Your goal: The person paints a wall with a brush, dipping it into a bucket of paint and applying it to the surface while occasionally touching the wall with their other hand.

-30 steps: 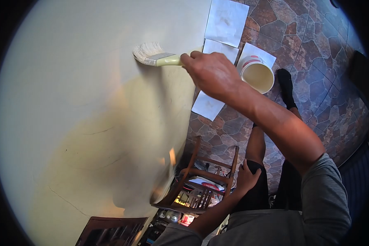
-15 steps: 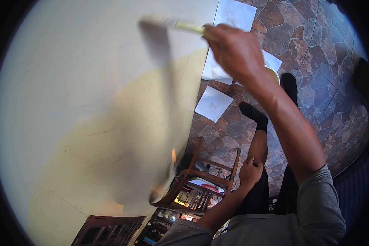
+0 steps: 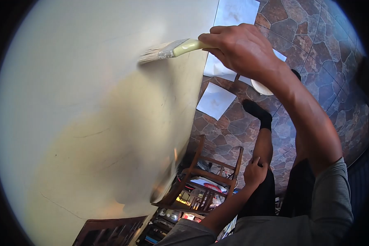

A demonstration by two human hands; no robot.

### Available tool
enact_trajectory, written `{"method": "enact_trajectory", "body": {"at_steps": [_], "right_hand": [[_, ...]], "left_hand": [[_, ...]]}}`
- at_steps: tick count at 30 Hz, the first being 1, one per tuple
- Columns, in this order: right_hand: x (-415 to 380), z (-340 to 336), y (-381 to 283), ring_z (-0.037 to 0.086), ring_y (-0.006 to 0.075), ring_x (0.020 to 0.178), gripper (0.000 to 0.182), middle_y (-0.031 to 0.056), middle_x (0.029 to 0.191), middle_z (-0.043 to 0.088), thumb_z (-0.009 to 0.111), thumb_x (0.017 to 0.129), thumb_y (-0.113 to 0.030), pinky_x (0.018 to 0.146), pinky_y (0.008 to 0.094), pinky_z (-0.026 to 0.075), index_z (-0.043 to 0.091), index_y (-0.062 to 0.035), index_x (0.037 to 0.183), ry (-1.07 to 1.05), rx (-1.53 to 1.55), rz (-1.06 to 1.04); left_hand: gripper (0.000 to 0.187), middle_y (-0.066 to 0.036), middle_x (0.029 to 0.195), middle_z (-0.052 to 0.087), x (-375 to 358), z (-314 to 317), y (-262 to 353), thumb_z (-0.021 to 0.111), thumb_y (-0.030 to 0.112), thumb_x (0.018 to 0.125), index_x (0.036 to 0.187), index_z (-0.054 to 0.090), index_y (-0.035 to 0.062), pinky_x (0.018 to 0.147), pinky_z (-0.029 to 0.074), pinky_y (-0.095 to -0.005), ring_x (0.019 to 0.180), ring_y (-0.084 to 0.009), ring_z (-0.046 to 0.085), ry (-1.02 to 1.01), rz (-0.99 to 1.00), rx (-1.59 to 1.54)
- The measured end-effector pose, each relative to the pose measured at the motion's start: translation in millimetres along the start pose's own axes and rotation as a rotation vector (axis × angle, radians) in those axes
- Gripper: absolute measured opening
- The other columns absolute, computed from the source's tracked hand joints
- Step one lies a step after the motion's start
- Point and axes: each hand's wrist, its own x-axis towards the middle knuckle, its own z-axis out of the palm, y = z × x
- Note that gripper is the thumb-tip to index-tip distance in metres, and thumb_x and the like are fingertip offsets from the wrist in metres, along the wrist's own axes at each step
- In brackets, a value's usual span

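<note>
My right hand (image 3: 242, 51) grips a paintbrush (image 3: 186, 47) by its pale green handle. The brush has a metal band and pale bristles, whose tips meet the wall (image 3: 90, 139) or come very close to it. White covers the upper part of this wall; a yellowish cream area with thin cracks lies lower down. My left hand (image 3: 255, 172) is at my bent leg near the knee, its fingers curled round the leg. Behind my right forearm, partly hidden, is a round white container (image 3: 261, 87) on the floor.
White paper sheets (image 3: 215, 101) lie on the stone-patterned tile floor (image 3: 287, 24) along the wall. A wooden chair (image 3: 217, 176) stands close to my left arm, with a cluttered shelf (image 3: 162, 223) beyond it. A dark wooden frame (image 3: 106, 231) is on the wall below.
My right hand has shifted slightly, and the brush has swung downward along the wall, its bristles now lower. The left hand stays at the leg. The view has moved a little.
</note>
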Motion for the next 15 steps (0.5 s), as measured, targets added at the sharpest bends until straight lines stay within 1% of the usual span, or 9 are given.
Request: {"method": "enact_trajectory", "body": {"at_steps": [1, 3, 4, 5, 7, 9, 11, 13, 15], "right_hand": [[7.7, -0.5, 1.4, 0.070, 0.0334, 0.082, 0.013, 0.0125, 0.086, 0.070, 0.062, 0.093, -0.014, 0.068, 0.0469, 0.054, 0.073, -0.0098, 0.099, -0.006, -0.006, -0.006], [26.8, -3.3, 6.1, 0.071, 0.0306, 0.073, 0.017, 0.0106, 0.084, 0.072, 0.069, 0.095, -0.021, 0.063, 0.0433, 0.054, 0.075, -0.0110, 0.107, 0.151, -0.125, 0.035], [34.7, -10.4, 3.3, 0.071, 0.0317, 0.074, 0.017, 0.0110, 0.083, 0.071, 0.069, 0.095, -0.020, 0.065, 0.0437, 0.054, 0.075, -0.0111, 0.108, 0.245, -0.113, 0.028], [36.0, -9.3, -0.5, 0.071, 0.0317, 0.074, 0.017, 0.0110, 0.083, 0.071, 0.069, 0.095, -0.020, 0.065, 0.0437, 0.054, 0.075, -0.0111, 0.108, 0.243, -0.111, 0.016], [27.9, -5.7, -6.7, 0.070, 0.0338, 0.077, 0.013, 0.0134, 0.078, 0.068, 0.064, 0.093, -0.016, 0.066, 0.0466, 0.052, 0.074, -0.0098, 0.099, 0.217, -0.117, 0.107], [7.5, -1.7, -9.1, 0.069, 0.0344, 0.075, 0.011, 0.0131, 0.080, 0.069, 0.064, 0.093, -0.015, 0.065, 0.0465, 0.052, 0.073, -0.0091, 0.096, 0.163, -0.100, 0.062], [-11.4, 3.5, -17.3, 0.069, 0.0345, 0.075, 0.011, 0.0131, 0.083, 0.070, 0.064, 0.092, -0.014, 0.065, 0.0471, 0.052, 0.072, -0.0085, 0.096, -0.097, -0.143, -0.044], [-2.9, 7.3, -16.9, 0.070, 0.0344, 0.076, 0.009, 0.0126, 0.085, 0.070, 0.065, 0.092, -0.013, 0.066, 0.0468, 0.053, 0.072, -0.0088, 0.096, -0.086, -0.120, -0.033], [22.2, 0.3, -6.6, 0.070, 0.0348, 0.075, 0.011, 0.0140, 0.084, 0.070, 0.064, 0.092, -0.012, 0.066, 0.0460, 0.054, 0.073, -0.0089, 0.096, 0.258, -0.111, 0.032]], "left_hand": [[0.055, -0.023, 0.139, 0.059, -0.6, -0.6, 0.2, 0.057, 0.043, 0.090, 0.134, 0.065, 0.0116, 0.104, 0.049, -0.0503, 0.122, -0.0435, 0.060, -0.002, 0.003, -0.009], [0.055, -0.022, 0.139, 0.060, 0.1, -2.5, -0.7, 0.056, 0.042, 0.090, 0.135, 0.065, 0.0117, 0.104, 0.049, -0.0503, 0.122, -0.0436, 0.060, -0.022, -0.012, -0.019], [0.055, -0.022, 0.140, 0.059, 0.7, -1.6, -1.0, 0.056, 0.042, 0.090, 0.135, 0.065, 0.0118, 0.105, 0.048, -0.0505, 0.123, -0.0439, 0.060, -0.006, -0.008, -0.021], [0.055, -0.022, 0.140, 0.059, 1.5, -2.0, -1.4, 0.056, 0.042, 0.090, 0.135, 0.065, 0.0118, 0.105, 0.048, -0.0505, 0.123, -0.0439, 0.060, 0.000, -0.010, -0.032], [0.055, -0.022, 0.141, 0.058, -0.1, -7.2, 2.3, 0.055, 0.042, 0.090, 0.135, 0.065, 0.0119, 0.105, 0.048, -0.0507, 0.123, -0.0436, 0.060, -0.031, -0.063, -0.042], [0.056, -0.022, 0.141, 0.058, 2.8, -4.6, 0.3, 0.054, 0.042, 0.090, 0.135, 0.065, 0.0119, 0.105, 0.048, -0.0507, 0.124, -0.0435, 0.059, -0.017, -0.049, -0.056], [0.056, -0.022, 0.142, 0.057, 2.3, -2.1, -0.3, 0.054, 0.043, 0.090, 0.136, 0.065, 0.0119, 0.106, 0.047, -0.0508, 0.124, -0.0434, 0.059, -0.021, -0.033, -0.053], [0.057, -0.023, 0.143, 0.057, 0.9, -8.2, 3.0, 0.053, 0.043, 0.090, 0.136, 0.064, 0.0115, 0.107, 0.047, -0.0503, 0.125, -0.0433, 0.059, -0.037, -0.041, -0.071], [0.057, -0.023, 0.143, 0.056, 1.5, -14.4, 8.6, 0.053, 0.043, 0.090, 0.136, 0.064, 0.0113, 0.107, 0.046, -0.0501, 0.125, -0.0435, 0.059, -0.044, -0.067, -0.076]]}}
